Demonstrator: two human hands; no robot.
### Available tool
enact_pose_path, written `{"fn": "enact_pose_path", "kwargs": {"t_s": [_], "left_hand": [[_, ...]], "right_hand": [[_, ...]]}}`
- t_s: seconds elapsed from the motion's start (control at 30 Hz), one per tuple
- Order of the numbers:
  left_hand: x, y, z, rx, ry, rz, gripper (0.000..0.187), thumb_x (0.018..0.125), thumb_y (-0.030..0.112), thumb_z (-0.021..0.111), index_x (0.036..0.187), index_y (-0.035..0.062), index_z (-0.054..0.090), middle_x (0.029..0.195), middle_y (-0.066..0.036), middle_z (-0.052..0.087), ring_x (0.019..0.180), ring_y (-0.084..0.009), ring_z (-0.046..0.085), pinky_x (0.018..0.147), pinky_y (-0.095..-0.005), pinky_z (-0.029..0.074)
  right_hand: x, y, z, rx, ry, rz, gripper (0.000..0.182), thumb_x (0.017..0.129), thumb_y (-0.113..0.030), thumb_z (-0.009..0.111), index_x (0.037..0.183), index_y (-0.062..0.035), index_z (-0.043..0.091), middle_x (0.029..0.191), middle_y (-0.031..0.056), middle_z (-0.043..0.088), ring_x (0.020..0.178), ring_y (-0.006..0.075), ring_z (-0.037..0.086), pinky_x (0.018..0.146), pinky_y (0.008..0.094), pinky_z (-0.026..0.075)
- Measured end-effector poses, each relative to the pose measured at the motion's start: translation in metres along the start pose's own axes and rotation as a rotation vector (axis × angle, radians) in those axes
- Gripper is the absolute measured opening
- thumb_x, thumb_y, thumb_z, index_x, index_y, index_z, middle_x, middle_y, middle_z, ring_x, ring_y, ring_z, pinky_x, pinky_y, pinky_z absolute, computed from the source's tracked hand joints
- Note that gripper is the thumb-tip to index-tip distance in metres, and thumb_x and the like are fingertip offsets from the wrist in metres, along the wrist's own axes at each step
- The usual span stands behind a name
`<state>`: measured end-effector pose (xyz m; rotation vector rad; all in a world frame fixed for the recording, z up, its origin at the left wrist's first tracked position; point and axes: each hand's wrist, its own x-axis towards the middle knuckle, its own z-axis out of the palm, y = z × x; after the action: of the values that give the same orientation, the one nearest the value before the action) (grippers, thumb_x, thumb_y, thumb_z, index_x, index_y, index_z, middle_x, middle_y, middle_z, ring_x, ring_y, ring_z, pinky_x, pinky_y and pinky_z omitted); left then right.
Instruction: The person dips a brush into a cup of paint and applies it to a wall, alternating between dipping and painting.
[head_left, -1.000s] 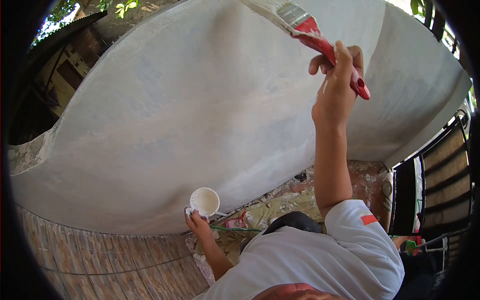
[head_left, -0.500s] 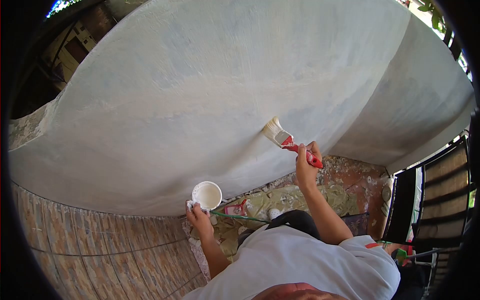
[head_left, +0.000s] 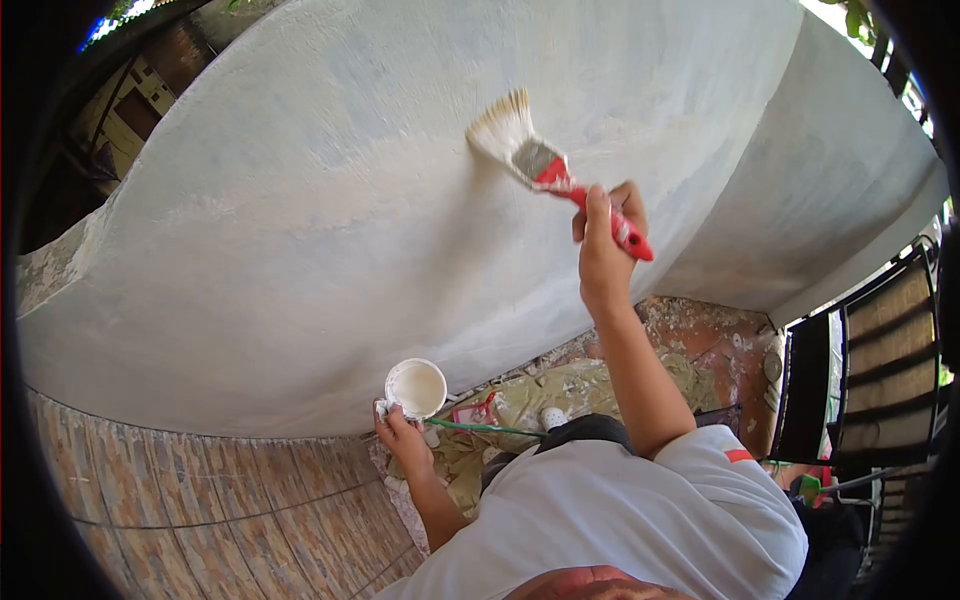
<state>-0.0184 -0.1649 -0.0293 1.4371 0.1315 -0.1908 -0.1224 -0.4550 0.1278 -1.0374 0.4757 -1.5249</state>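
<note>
My right hand [head_left: 610, 240] is closed round the red handle of a wide paintbrush [head_left: 538, 160]. Its pale bristles are fanned out against the grey-white wall [head_left: 330, 200], tips pointing up and to the left. Lower down, my left hand [head_left: 402, 432] grips a white tub [head_left: 416, 389] by its side. Whitish paint shows inside the tub, and the tub's outside is smeared near my fingers. A shadow of my arm and the brush falls on the wall.
A paint-spotted drop cloth [head_left: 590, 390] covers part of the floor, with a red-framed tray-like item [head_left: 474, 411] on it. Stone-patterned tiles [head_left: 230, 490] line the lower left. A black metal gate [head_left: 885, 350] stands at the right. A green cord [head_left: 480, 428] runs near my waist.
My right hand has moved the paintbrush up and slightly left along the wall, and its bristles are spread wider. The left hand and tub have barely moved.
</note>
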Motion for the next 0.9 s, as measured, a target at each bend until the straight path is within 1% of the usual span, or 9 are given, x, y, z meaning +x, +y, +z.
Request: {"fn": "enact_pose_path", "kwargs": {"t_s": [0.03, 0.1, 0.13, 0.2, 0.37, 0.6, 0.63, 0.67, 0.9], "left_hand": [[-0.001, -0.002, 0.000, 0.005, 0.021, -0.003, 0.020, 0.088, 0.020, 0.050, 0.104, 0.0083, 0.049, 0.081, 0.000, 0.053, 0.060, -0.0063, 0.044, 0.046, -0.0203, 0.032], [-0.004, 0.001, -0.001, 0.022, 0.014, -0.008, 0.020, 0.088, 0.020, 0.050, 0.104, 0.0087, 0.049, 0.081, 0.001, 0.053, 0.060, -0.0062, 0.044, 0.046, -0.0203, 0.032], [-0.004, 0.003, -0.003, 0.045, 0.006, -0.005, 0.019, 0.088, 0.020, 0.050, 0.104, 0.0091, 0.049, 0.081, 0.001, 0.053, 0.060, -0.0061, 0.044, 0.046, -0.0204, 0.032], [0.003, -0.003, -0.014, 0.048, -0.136, 0.018, 0.024, 0.089, 0.017, 0.049, 0.110, 0.0062, 0.048, 0.084, 0.000, 0.053, 0.062, -0.0052, 0.043, 0.046, -0.0199, 0.032], [0.002, 0.009, 0.001, 0.008, 0.007, 0.032, 0.018, 0.089, 0.016, 0.048, 0.103, 0.0048, 0.049, 0.081, -0.001, 0.052, 0.059, -0.0061, 0.042, 0.045, -0.0212, 0.031], [0.000, 0.009, 0.016, 0.013, -0.031, 0.039, 0.022, 0.089, 0.017, 0.048, 0.107, 0.0044, 0.049, 0.081, -0.002, 0.053, 0.058, -0.0067, 0.043, 0.045, -0.0213, 0.032], [0.000, 0.007, 0.017, -0.003, -0.032, 0.030, 0.023, 0.089, 0.017, 0.048, 0.109, 0.0047, 0.049, 0.081, -0.002, 0.053, 0.058, -0.0068, 0.043, 0.045, -0.0212, 0.033], [0.000, 0.006, 0.017, -0.022, -0.032, 0.021, 0.025, 0.089, 0.017, 0.049, 0.110, 0.0049, 0.049, 0.081, -0.001, 0.053, 0.058, -0.0068, 0.043, 0.045, -0.0211, 0.033], [-0.005, -0.003, 0.010, -0.006, 0.053, -0.017, 0.020, 0.089, 0.018, 0.049, 0.105, 0.0056, 0.049, 0.079, 0.000, 0.053, 0.056, -0.0064, 0.042, 0.046, -0.0203, 0.032]], "right_hand": [[-0.015, 0.027, -0.023, -0.112, 0.017, 0.064, 0.031, 0.091, -0.012, 0.057, 0.069, -0.0072, 0.035, 0.057, -0.0027, 0.044, 0.053, 0.0011, 0.035, 0.047, 0.0199, 0.030], [-0.044, 0.062, -0.051, -0.451, 0.014, -0.196, 0.029, 0.091, -0.012, 0.056, 0.070, -0.0082, 0.036, 0.058, -0.0032, 0.044, 0.054, 0.0015, 0.034, 0.049, 0.0188, 0.028], [-0.056, 0.073, -0.068, -0.483, -0.003, -0.091, 0.030, 0.091, -0.012, 0.056, 0.068, -0.0080, 0.036, 0.059, -0.0037, 0.044, 0.055, 0.0014, 0.031, 0.050, 0.0186, 0.027], [-0.073, 0.091, -0.093, -0.457, 0.018, 0.182, 0.029, 0.091, -0.013, 0.056, 0.069, -0.0093, 0.037, 0.060, -0.0033, 0.043, 0.054, 0.0021, 0.035, 0.049, 0.0194, 0.028], [-0.030, 0.014, -0.051, -0.171, 0.042, 0.281, 0.030, 0.091, -0.016, 0.057, 0.070, -0.0091, 0.037, 0.056, -0.0030, 0.040, 0.048, 0.0042, 0.040, 0.044, 0.0212, 0.030], [0.056, -0.107, 0.066, 0.236, -0.166, -0.383, 0.023, 0.087, -0.021, 0.063, 0.086, -0.0054, 0.046, 0.061, 0.0005, 0.052, 0.050, 0.0047, 0.050, 0.044, 0.0215, 0.034], [0.050, -0.113, 0.072, 0.203, -0.175, -0.332, 0.014, 0.087, -0.019, 0.062, 0.084, -0.0078, 0.053, 0.077, 0.0001, 0.056, 0.053, 0.0078, 0.046, 0.050, 0.0228, 0.034], [0.054, -0.101, 0.074, 0.179, -0.189, -0.344, 0.022, 0.086, -0.017, 0.063, 0.080, -0.0043, 0.047, 0.061, -0.0016, 0.049, 0.051, 0.0034, 0.046, 0.045, 0.0219, 0.034], [-0.033, 0.049, -0.032, -0.199, -0.001, 0.032, 0.028, 0.089, -0.010, 0.059, 0.069, -0.0056, 0.041, 0.061, -0.0041, 0.043, 0.059, 0.0017, 0.034, 0.052, 0.0207, 0.030]]}}
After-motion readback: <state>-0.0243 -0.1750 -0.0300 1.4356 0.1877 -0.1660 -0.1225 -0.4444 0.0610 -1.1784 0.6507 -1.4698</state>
